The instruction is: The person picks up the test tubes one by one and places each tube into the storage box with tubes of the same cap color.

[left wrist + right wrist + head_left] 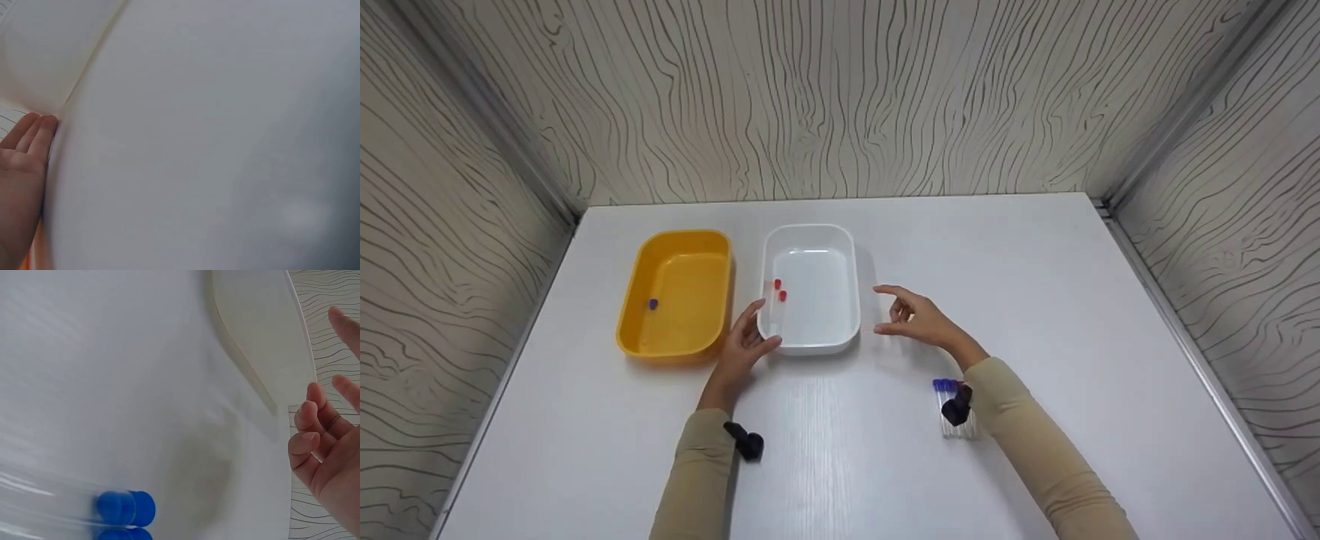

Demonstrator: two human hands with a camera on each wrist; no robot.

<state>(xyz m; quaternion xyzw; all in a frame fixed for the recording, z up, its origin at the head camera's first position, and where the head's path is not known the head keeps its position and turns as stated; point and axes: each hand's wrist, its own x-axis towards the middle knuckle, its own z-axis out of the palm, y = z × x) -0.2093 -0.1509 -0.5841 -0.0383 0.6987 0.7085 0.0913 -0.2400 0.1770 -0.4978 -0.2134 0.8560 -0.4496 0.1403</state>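
Note:
A white tray point(819, 292) stands between the hands, with two small red pieces point(780, 290) at its left side. My left hand point(740, 358) is at the tray's left edge, thumb and forefinger spread; the left wrist view shows its fingers point(42, 138) extended alongside the pale wall. To the right of the tray, my right hand point(916, 319) has thumb and forefinger spread apart, with nothing clearly visible between them. Its other fingers point(306, 450) are bent in the right wrist view. Whether a faint transparent item lies by the fingertips I cannot tell.
Left of the white tray stands a yellow tray point(679, 289) holding a small blue piece point(652, 304). Clear tubes point(952, 424) with blue caps point(126, 508) lie near the right wrist, partly hidden by a black device point(957, 409). Patterned walls enclose the white table point(1035, 277).

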